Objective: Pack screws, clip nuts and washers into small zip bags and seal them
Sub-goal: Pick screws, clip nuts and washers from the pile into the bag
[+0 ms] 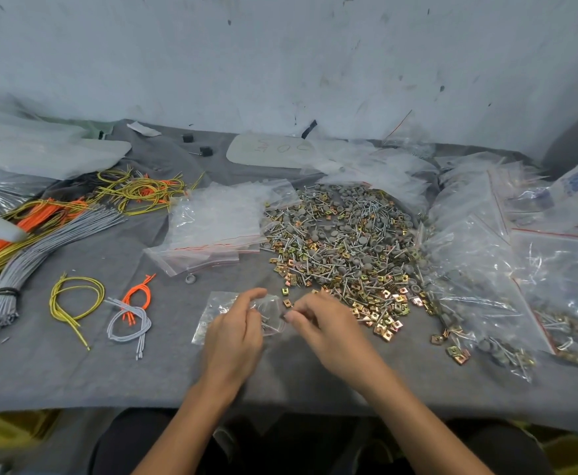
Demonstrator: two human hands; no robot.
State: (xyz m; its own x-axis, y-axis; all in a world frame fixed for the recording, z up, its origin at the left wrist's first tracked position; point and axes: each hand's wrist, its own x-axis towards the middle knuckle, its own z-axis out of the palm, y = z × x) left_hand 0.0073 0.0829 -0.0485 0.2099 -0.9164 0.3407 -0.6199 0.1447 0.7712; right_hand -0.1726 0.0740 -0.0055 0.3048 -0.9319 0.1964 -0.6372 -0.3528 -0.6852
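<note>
The small zip bag is lying at about 6 o'clock on the table, close to the front edge and right in front of the person. Some pieces are already showing through its clear plastic, though blur is keeping me from counting them. The left hand is resting over the bag and gripping it, thumb and forefinger pinching its upper side. The right hand is meeting the bag's right end with its fingertips drawn narrowly together. I cannot tell whether they are pinching the bag's lip or a small piece going in.

Judging from this, the bag is being filled or is about to be closed; its seal is not looking pressed shut yet.

Just beyond the right hand, at about 1 o'clock, the big pile of screws, grey washers and brass clip nuts is spreading wide, so plenty is waiting to be packed. At about 11 o'clock a stack of empty bags is sitting beside the pile, with one stray washer lying just in front of it. At 3 o'clock a heap of filled bags is building up, so a good share is looking done.

Further out, at 9 o'clock, bundles of wire and a few loose wire loops are lying on the grey cloth.
</note>
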